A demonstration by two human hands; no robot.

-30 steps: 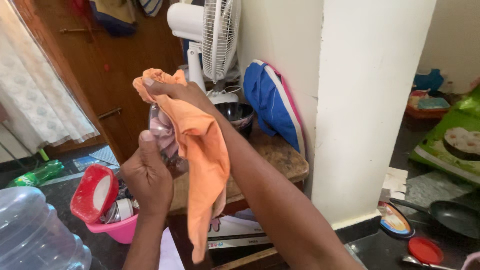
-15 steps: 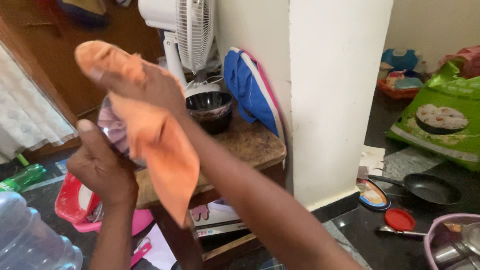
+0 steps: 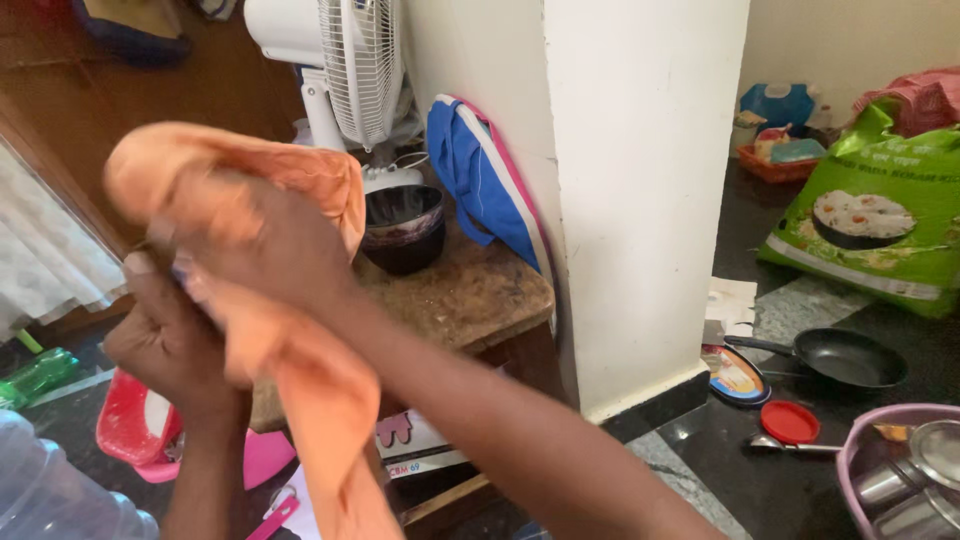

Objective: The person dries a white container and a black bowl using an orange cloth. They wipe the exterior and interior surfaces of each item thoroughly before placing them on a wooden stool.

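The fingers (image 3: pixel 215 225) of the right hand (image 3: pixel 255 250) are curled closed into the orange cloth (image 3: pixel 300 370), which is bunched over and around them and hangs down in a long fold toward the near edge of the view. The left hand (image 3: pixel 165 340) is clenched just below and to the left, its thumb raised against the cloth; some object seems to be gripped inside it, but motion blur and the cloth hide what it is. Both hands are held up in the air, near the camera, in front of a worn wooden surface (image 3: pixel 470 295).

On that surface a dark metal bowl (image 3: pixel 405 230) is set, with a white pedestal fan (image 3: pixel 345 70) standing just behind it. A blue bag with pink and white trim (image 3: pixel 480 175) is leaned between the surface and a white pillar (image 3: pixel 640 180). Low at the left, a red and pink plastic tub (image 3: pixel 135 435) and the shoulder of a clear water jug (image 3: pixel 50 495) are seen. On the dark floor at the right, a black frying pan (image 3: pixel 845 358), a round red lid (image 3: pixel 790 422) and a green sack (image 3: pixel 875 225) are laid well apart from the hands.
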